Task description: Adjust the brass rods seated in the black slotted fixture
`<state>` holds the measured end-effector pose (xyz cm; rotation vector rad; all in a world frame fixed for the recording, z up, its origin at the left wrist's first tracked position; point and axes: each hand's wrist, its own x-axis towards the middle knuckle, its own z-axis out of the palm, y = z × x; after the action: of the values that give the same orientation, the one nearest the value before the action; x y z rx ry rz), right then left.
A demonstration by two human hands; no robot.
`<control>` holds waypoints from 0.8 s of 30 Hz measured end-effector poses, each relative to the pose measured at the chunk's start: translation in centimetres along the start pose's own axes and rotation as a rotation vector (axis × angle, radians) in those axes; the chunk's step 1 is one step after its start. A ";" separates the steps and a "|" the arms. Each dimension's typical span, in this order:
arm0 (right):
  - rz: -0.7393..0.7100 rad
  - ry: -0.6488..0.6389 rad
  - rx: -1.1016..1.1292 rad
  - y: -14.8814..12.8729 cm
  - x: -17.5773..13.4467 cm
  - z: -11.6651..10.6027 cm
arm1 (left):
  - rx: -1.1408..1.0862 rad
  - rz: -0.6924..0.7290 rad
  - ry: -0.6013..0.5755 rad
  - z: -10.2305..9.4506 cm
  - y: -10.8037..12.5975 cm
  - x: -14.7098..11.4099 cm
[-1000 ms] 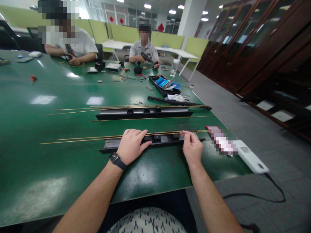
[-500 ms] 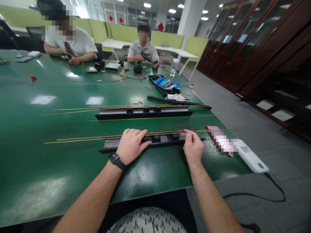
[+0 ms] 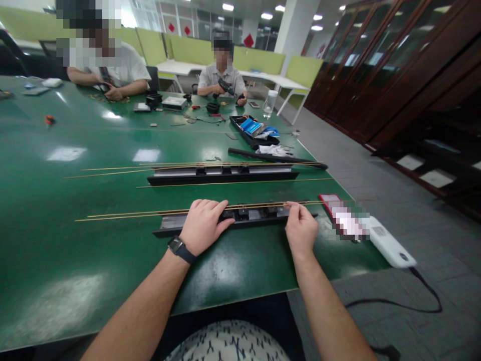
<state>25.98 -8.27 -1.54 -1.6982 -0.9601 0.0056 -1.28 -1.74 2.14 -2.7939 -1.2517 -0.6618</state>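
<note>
A black channel-shaped rail (image 3: 255, 220) with a grey inside and small black blocks lies on the green table in front of me. My left hand (image 3: 204, 223) is wrapped over its left half, fingers across the far side and thumb on the near side. Two thin brass-coloured rods (image 3: 124, 215) run lengthwise along it and pass under that hand. Near the rail's right end, my right hand (image 3: 301, 223) pinches one of the rods between thumb and fingertips. The exact contact under my left palm is hidden.
Beyond lies a second black rail (image 3: 221, 176) with more rods. A phone (image 3: 341, 215) and a white corded device (image 3: 389, 243) lie at the right edge. Farther back are a black tray (image 3: 255, 131), gloves (image 3: 274, 150) and a bottle (image 3: 269, 104). Two people sit across the table.
My right hand has moved slightly to the right, and one rod has slid rightward along the rail with it. My left hand and the rail have stayed in place.
</note>
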 end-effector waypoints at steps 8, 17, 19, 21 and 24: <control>-0.029 -0.038 0.065 -0.1 -0.2 0.1 | -0.012 0.002 0.002 0.3 -0.2 0.0; -0.002 -0.020 0.042 0.0 -0.1 0.2 | -0.004 0.008 -0.002 0.1 0.0 0.0; 0.012 0.010 0.035 0.2 0.1 0.2 | -0.001 0.009 -0.003 0.1 0.0 0.0; 0.018 0.018 0.027 0.2 0.1 0.1 | 0.001 0.007 -0.004 0.1 0.0 0.0; 0.014 0.006 0.028 0.1 0.1 -0.1 | 0.002 0.006 -0.003 0.1 0.0 0.0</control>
<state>26.12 -8.28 -1.61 -1.6784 -0.9393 0.0228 -1.27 -1.77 2.07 -2.7969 -1.2435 -0.6563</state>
